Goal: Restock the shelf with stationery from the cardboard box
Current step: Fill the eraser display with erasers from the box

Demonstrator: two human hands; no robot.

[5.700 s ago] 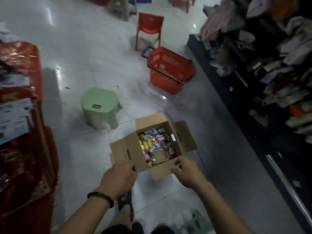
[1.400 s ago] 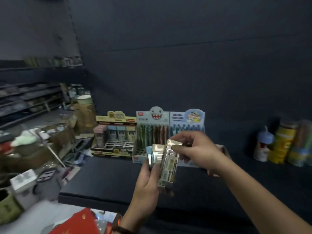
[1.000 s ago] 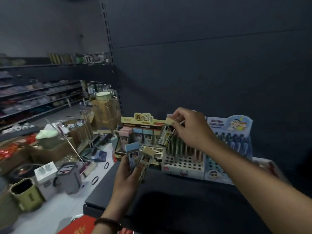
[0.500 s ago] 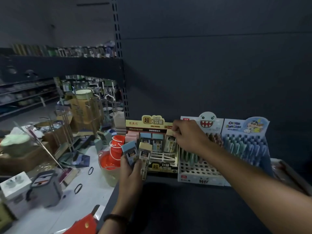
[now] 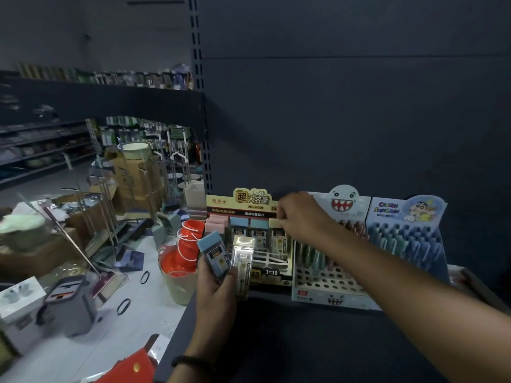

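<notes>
A yellow display tray (image 5: 272, 277) with pink, blue and cream lead boxes stands at the left end of the dark shelf (image 5: 304, 341). My left hand (image 5: 214, 291) holds two small boxes in front of it, a blue-topped box (image 5: 214, 254) and a cream-topped box (image 5: 242, 261). My right hand (image 5: 300, 217) reaches over the tray's back row and pinches the top of a cream box (image 5: 276, 225) standing in its right slot. The cardboard box is out of view.
Two pen displays stand right of the tray, a white monster-face display (image 5: 329, 261) and a blue cartoon display (image 5: 406, 236). Below the shelf's left end are stacked red buckets (image 5: 182, 252), a grey mop bucket (image 5: 70, 305), cartons and mops on the floor.
My right hand carried a cream box from my left hand's stack to the display tray and set it into the back row's right slot. My left hand's stack went from three boxes to two.
</notes>
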